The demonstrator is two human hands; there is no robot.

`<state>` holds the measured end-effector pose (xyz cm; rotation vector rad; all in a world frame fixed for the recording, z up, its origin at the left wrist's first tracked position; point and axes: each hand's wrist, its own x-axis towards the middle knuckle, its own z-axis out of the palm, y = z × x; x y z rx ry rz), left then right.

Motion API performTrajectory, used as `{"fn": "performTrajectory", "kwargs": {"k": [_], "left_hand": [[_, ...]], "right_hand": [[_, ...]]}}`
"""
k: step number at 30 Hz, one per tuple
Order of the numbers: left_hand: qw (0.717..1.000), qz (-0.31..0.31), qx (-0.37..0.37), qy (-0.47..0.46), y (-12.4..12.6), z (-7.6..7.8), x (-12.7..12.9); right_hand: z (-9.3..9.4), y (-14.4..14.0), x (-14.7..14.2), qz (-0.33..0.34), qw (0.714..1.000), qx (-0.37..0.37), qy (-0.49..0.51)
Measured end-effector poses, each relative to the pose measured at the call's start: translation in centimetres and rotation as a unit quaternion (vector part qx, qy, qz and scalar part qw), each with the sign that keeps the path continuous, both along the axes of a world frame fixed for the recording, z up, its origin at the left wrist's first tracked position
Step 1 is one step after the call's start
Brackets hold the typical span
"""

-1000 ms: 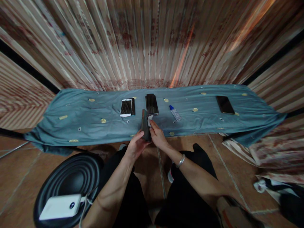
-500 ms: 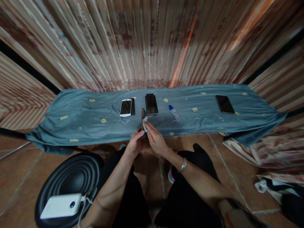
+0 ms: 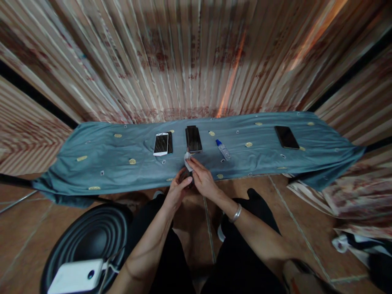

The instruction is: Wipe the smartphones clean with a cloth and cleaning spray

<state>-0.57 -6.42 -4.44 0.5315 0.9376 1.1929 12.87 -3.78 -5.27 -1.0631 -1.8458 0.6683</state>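
My left hand (image 3: 178, 188) is closed around a dark phone (image 3: 187, 176), held just off the near edge of the cloth-covered table; much of the phone is hidden by my fingers. In my right hand (image 3: 203, 179) a white wipe (image 3: 188, 161) is pinched, close against the phone's upper part. Beyond my hands lie dark stacked phones (image 3: 194, 139). Left of these, a white-framed phone (image 3: 161, 144) rests partly over a dark one. A clear bottle with a blue cap (image 3: 223, 150) lies to the right.
Blue patterned cloth (image 3: 137, 173) covers the narrow table. Another dark phone (image 3: 286, 137) lies toward its right end. A white power bank (image 3: 76, 275) with a cable sits on a black round ridged stool (image 3: 94, 232) at lower left. A striped curtain (image 3: 183, 61) hangs behind.
The held phone has tilted from upright to lower in my left hand, showing less of itself. My right hand keeps the wipe against it. The view has shifted slightly.
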Motion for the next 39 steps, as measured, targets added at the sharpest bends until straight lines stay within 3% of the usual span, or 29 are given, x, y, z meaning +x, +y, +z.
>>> {"fn": "performTrajectory", "kwargs": {"k": [9, 16, 20, 29, 35, 39], "left_hand": [[1.0, 0.02, 0.023, 0.0, 0.4, 0.3, -0.6], [0.995, 0.068, 0.037, 0.068, 0.6, -0.2, -0.6], [0.997, 0.058, 0.037, 0.032, 0.4, 0.0, -0.4], [0.993, 0.112, -0.018, -0.046, 0.9, 0.3, -0.2], [0.994, 0.085, -0.042, -0.054, 0.7, 1.5, -0.3], [0.992, 0.08, -0.075, -0.059, 0.7, 1.5, -0.5]], "right_hand": [[0.8, -1.7, 0.0, 0.039, 0.999, 0.018, 0.022], [0.7, -2.4, 0.4, 0.042, 0.999, 0.013, -0.006], [0.7, -2.9, 0.3, 0.036, 0.999, 0.016, -0.024], [1.0, -3.8, -0.3, 0.026, 0.991, 0.068, -0.114], [1.1, -4.5, -0.6, 0.023, 0.982, 0.108, -0.154], [0.7, -4.9, -0.6, 0.032, 0.979, 0.121, -0.158]]}}
